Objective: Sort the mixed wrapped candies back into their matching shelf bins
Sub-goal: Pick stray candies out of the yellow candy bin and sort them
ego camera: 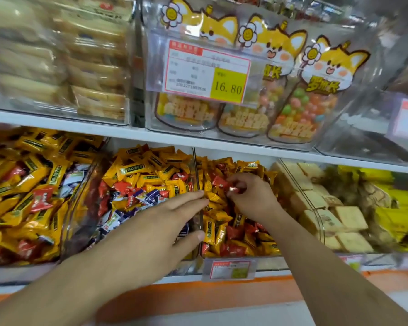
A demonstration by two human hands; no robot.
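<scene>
Picking step. Right hand pinches red candy above yellow-and-red bin. Left hand, fingers straight, rests on clear divider. Next probably: lift candy out, carry to matching bin.

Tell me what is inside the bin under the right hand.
The bin holds mostly yellow candies with red candies mixed in. The right hand pinches one red candy. Deeper layers and the candies beneath the hand are hidden.
</scene>
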